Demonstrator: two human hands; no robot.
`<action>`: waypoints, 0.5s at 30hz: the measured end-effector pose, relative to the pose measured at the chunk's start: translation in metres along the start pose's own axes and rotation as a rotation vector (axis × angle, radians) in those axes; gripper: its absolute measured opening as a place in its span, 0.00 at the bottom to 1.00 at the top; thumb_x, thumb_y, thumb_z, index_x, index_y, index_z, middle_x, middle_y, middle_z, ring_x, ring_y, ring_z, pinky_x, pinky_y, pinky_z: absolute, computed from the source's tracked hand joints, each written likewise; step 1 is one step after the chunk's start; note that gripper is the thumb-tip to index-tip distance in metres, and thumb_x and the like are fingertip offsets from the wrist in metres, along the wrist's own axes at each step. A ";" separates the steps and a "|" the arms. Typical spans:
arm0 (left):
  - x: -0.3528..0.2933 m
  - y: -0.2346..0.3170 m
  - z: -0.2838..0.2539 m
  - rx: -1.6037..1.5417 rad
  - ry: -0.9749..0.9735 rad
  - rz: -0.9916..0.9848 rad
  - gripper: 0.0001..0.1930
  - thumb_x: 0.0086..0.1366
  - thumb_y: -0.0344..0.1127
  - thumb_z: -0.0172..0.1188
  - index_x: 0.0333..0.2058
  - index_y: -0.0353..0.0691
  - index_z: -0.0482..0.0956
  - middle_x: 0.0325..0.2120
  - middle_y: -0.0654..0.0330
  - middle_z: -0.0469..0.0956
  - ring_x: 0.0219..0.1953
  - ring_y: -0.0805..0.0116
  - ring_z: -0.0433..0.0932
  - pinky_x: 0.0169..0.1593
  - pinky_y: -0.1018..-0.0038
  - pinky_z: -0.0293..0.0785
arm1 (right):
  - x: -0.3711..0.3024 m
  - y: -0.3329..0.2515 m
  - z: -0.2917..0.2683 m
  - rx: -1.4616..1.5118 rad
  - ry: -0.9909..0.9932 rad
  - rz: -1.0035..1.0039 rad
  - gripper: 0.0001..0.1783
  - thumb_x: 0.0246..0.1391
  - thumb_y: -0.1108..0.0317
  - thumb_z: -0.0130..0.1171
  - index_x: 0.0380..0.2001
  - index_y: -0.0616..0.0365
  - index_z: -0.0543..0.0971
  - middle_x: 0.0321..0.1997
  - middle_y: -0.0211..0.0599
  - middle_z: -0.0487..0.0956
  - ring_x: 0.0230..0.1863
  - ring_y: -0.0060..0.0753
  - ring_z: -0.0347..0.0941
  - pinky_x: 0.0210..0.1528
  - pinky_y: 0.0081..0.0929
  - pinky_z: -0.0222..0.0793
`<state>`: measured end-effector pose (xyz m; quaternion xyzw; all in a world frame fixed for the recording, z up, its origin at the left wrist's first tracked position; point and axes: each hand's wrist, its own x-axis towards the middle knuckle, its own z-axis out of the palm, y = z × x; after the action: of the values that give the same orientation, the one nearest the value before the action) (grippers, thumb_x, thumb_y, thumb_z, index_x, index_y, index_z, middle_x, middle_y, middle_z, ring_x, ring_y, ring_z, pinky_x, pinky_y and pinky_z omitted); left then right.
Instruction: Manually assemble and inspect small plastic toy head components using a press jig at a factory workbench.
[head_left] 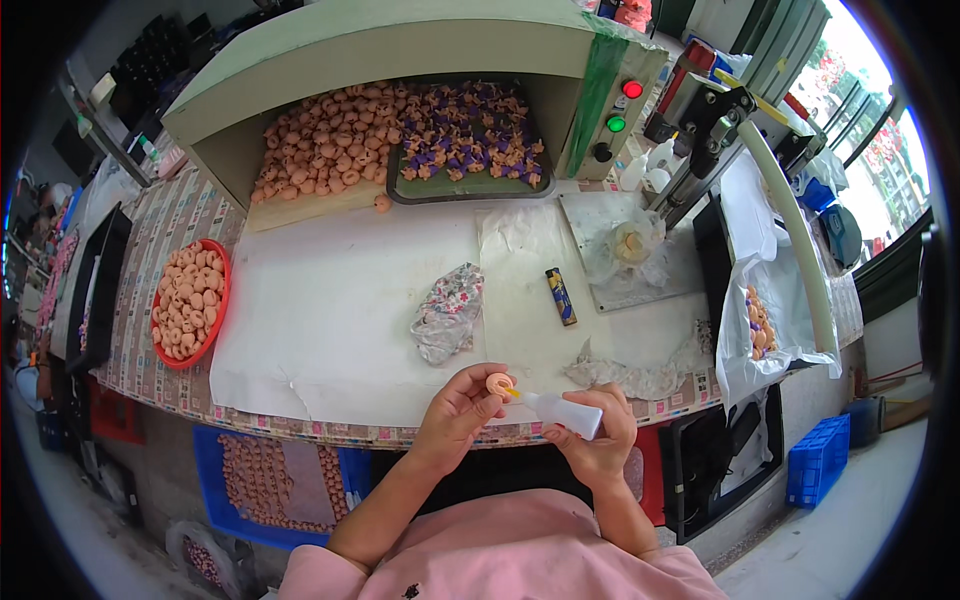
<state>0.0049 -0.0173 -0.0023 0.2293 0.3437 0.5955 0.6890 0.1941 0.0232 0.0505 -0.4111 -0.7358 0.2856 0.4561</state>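
Just past the table's near edge, my left hand (452, 418) pinches a small round peach-coloured hollow piece (497, 383) between thumb and fingers. My right hand (604, 452) grips a white squeeze bottle (566, 412), tilted to the left. Its thin yellowish nozzle meets the piece at the opening; whether any liquid is coming out is too small to see. Beyond my hands lies a crumpled flowered cloth (449, 312), with a dark blue and yellow lighter-sized item (560, 297) to its right.
A box-like cabinet (400, 45) holds a heap of peach pieces (330, 140) and a tray (470, 190) of small purple-and-peach figures. At left stands a red basket (228, 290) of similar pieces. A lever press (700, 140) and a paper-lined bin (790, 310) stand at right.
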 end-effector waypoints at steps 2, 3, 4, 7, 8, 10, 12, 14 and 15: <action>0.001 0.000 0.001 0.004 -0.004 0.000 0.20 0.65 0.32 0.57 0.55 0.38 0.67 0.48 0.59 0.74 0.46 0.74 0.73 0.49 0.76 0.70 | 0.000 0.001 0.000 0.000 0.007 0.003 0.26 0.32 0.56 0.77 0.33 0.59 0.79 0.27 0.33 0.77 0.29 0.31 0.70 0.32 0.27 0.65; 0.001 0.000 0.001 0.007 -0.005 -0.002 0.20 0.65 0.32 0.57 0.55 0.38 0.67 0.48 0.59 0.74 0.46 0.75 0.73 0.49 0.76 0.70 | 0.000 0.001 0.000 0.001 0.013 0.005 0.26 0.33 0.56 0.77 0.33 0.59 0.79 0.27 0.33 0.77 0.29 0.31 0.70 0.32 0.27 0.65; 0.001 0.000 0.001 0.011 -0.004 -0.004 0.20 0.65 0.32 0.57 0.55 0.38 0.67 0.48 0.59 0.74 0.46 0.75 0.73 0.49 0.77 0.70 | 0.000 0.002 0.000 0.002 0.014 0.005 0.26 0.33 0.56 0.77 0.33 0.59 0.79 0.27 0.33 0.77 0.29 0.31 0.70 0.32 0.27 0.65; 0.002 -0.001 0.002 0.007 0.006 0.003 0.19 0.66 0.31 0.56 0.55 0.38 0.68 0.46 0.63 0.74 0.45 0.77 0.73 0.48 0.79 0.69 | 0.000 0.006 -0.002 -0.009 0.024 0.003 0.26 0.33 0.55 0.77 0.33 0.59 0.79 0.27 0.33 0.77 0.29 0.30 0.70 0.31 0.26 0.65; 0.002 -0.001 0.003 0.007 0.005 0.002 0.19 0.66 0.31 0.56 0.55 0.38 0.68 0.46 0.63 0.74 0.45 0.77 0.73 0.48 0.79 0.69 | -0.001 0.008 -0.003 -0.017 0.025 -0.009 0.26 0.34 0.55 0.77 0.33 0.59 0.79 0.28 0.33 0.77 0.28 0.30 0.70 0.30 0.26 0.65; 0.002 -0.001 0.004 -0.007 0.006 0.009 0.18 0.66 0.31 0.56 0.54 0.38 0.68 0.46 0.63 0.74 0.45 0.77 0.73 0.48 0.79 0.69 | -0.002 0.009 -0.004 -0.025 0.026 -0.019 0.26 0.34 0.55 0.77 0.33 0.59 0.79 0.28 0.33 0.77 0.28 0.30 0.70 0.30 0.25 0.65; 0.003 -0.001 0.004 -0.003 0.008 0.010 0.18 0.66 0.31 0.56 0.54 0.38 0.68 0.46 0.63 0.74 0.45 0.77 0.73 0.48 0.79 0.69 | -0.003 0.008 -0.006 -0.045 0.039 -0.017 0.25 0.35 0.55 0.77 0.33 0.59 0.79 0.27 0.33 0.76 0.27 0.29 0.69 0.29 0.25 0.65; 0.003 -0.002 0.004 -0.001 0.011 0.013 0.18 0.66 0.31 0.56 0.54 0.38 0.68 0.46 0.63 0.74 0.45 0.77 0.73 0.48 0.79 0.69 | -0.003 0.005 -0.008 -0.042 0.037 -0.014 0.25 0.34 0.55 0.77 0.32 0.59 0.79 0.27 0.33 0.76 0.27 0.29 0.69 0.29 0.25 0.64; 0.003 -0.003 0.003 -0.004 0.010 0.011 0.19 0.65 0.31 0.57 0.54 0.39 0.68 0.47 0.61 0.74 0.46 0.77 0.73 0.48 0.78 0.69 | -0.003 0.005 -0.009 -0.039 0.035 -0.012 0.25 0.34 0.55 0.77 0.32 0.59 0.79 0.27 0.33 0.76 0.27 0.29 0.69 0.29 0.25 0.64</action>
<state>0.0090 -0.0149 -0.0029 0.2270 0.3446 0.6010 0.6845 0.2050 0.0231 0.0495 -0.4204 -0.7355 0.2614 0.4625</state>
